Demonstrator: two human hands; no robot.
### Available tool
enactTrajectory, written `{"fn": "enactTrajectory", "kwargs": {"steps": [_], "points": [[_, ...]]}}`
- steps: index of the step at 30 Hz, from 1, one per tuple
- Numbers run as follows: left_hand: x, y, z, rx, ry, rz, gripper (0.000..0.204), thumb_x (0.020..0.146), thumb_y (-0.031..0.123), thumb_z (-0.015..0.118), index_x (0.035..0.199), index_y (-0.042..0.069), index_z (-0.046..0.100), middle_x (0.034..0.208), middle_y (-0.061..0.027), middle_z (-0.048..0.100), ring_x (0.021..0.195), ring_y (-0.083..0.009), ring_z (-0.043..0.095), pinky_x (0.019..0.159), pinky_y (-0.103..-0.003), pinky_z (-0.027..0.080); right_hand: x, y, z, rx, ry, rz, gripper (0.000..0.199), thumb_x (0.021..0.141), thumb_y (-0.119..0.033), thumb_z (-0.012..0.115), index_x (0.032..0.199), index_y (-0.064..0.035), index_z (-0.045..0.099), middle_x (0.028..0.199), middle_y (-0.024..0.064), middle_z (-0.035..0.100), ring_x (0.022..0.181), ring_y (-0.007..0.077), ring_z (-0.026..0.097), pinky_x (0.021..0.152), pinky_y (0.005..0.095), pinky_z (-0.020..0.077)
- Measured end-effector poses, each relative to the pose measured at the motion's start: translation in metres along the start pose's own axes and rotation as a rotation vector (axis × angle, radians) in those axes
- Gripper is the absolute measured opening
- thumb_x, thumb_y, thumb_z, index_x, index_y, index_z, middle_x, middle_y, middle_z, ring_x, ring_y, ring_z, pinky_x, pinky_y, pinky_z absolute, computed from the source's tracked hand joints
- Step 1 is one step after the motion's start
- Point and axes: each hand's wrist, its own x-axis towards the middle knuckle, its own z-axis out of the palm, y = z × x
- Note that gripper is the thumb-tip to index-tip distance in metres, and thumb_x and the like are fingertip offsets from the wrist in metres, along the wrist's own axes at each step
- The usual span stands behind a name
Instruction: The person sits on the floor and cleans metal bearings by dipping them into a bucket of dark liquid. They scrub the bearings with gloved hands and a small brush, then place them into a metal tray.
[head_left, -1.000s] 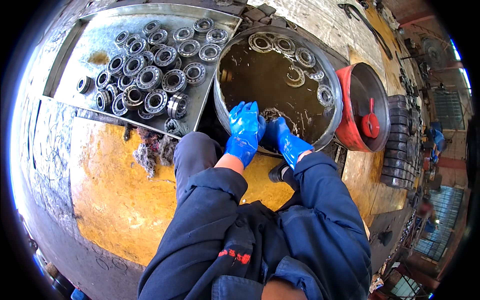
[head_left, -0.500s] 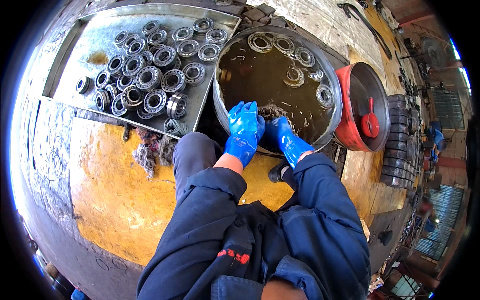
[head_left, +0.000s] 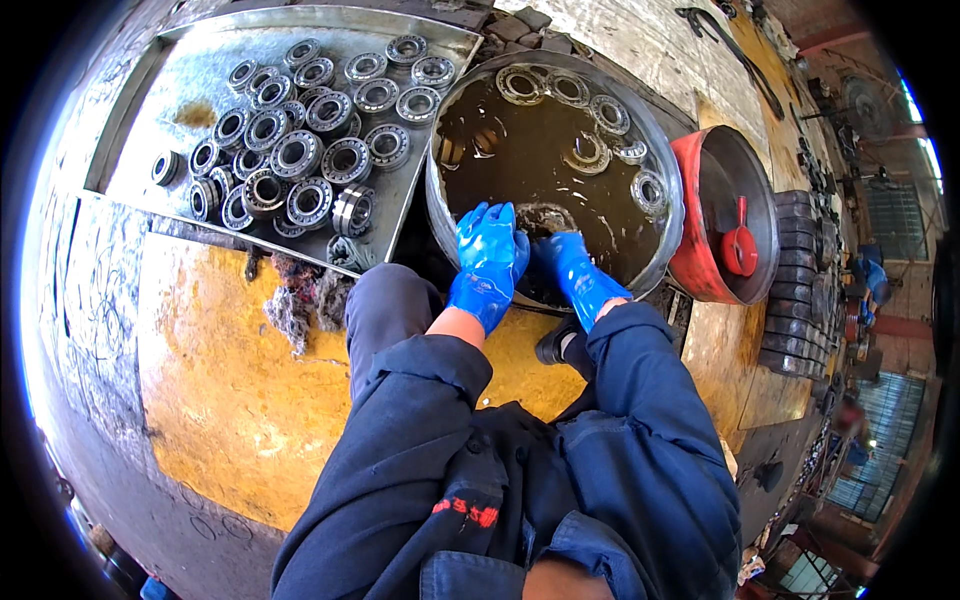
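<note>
Both my hands, in blue rubber gloves, are over the near side of a round metal tub (head_left: 676,235) of murky brown liquid. My left hand (head_left: 488,248) has its fingers pressed together and curved inward, closed on something hidden beneath it. Close beside it, my right hand (head_left: 570,268) is bent downward, slightly blurred, its fingers closed around something I cannot make out. A dull, round, ring-like object (head_left: 546,216) shows just beyond the gloves, partly in the liquid. Several roller bearings lie around the tub's far and right side, among them one bearing (head_left: 587,153) half under the surface.
A shallow metal tray (head_left: 185,75) at the left holds many bearings, with a grey cloth (head_left: 350,252) at its near corner. Frayed rags (head_left: 290,318) lie below the tray. At right stand a red drum (head_left: 690,170) with a red scoop (head_left: 740,250) inside and a stack of dark ribbed parts (head_left: 790,285).
The round object between my hands shows a clearer ring outline, and the liquid's ripples and reflections have shifted. My right hand has moved slightly; my left stays nearly in place.
</note>
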Motion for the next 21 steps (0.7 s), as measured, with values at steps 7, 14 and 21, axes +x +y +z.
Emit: {"fn": "enactTrajectory", "kwargs": {"steps": [7, 14, 21], "points": [[-0.001, -0.007, -0.002, 0.015, -0.002, -0.01, 0.045, 0.079, 0.026, 0.072, 0.119, 0.005, 0.07, 0.119, -0.0161, 0.071, 0.121, -0.0374, 0.061, 0.108, -0.048, 0.044, -0.045, -0.001, -0.004, 0.51, 0.077, 0.138, 0.029, 0.095, -0.027, 0.062, 0.116, -0.0107, 0.075, 0.117, 0.0175, 0.072, 0.108, 0.0358, 0.069, 0.087, 0.0456, 0.0548], [0.002, 0.001, 0.002, -0.023, -0.037, -0.012, 0.046, 0.077, 0.02, 0.072, 0.12, 0.004, 0.069, 0.123, -0.0154, 0.069, 0.121, -0.0393, 0.06, 0.109, -0.051, 0.043, -0.005, -0.004, -0.007, -0.262, -0.043, -0.14, 0.026, 0.096, -0.024, 0.059, 0.109, -0.0132, 0.078, 0.104, 0.011, 0.076, 0.098, 0.0295, 0.073, 0.073, 0.0434, 0.0551], [-0.002, -0.007, 0.003, -0.013, 0.015, 0.001, 0.043, 0.077, 0.018, 0.07, 0.118, 0.005, 0.07, 0.12, -0.0149, 0.07, 0.12, -0.0388, 0.061, 0.108, -0.05, 0.044, -0.028, 0.004, 0.026, 0.854, 0.295, 0.172, 0.031, 0.086, -0.026, 0.071, 0.1, 0.0011, 0.074, 0.096, 0.0272, 0.07, 0.097, 0.046, 0.067, 0.08, 0.0456, 0.054]]}}
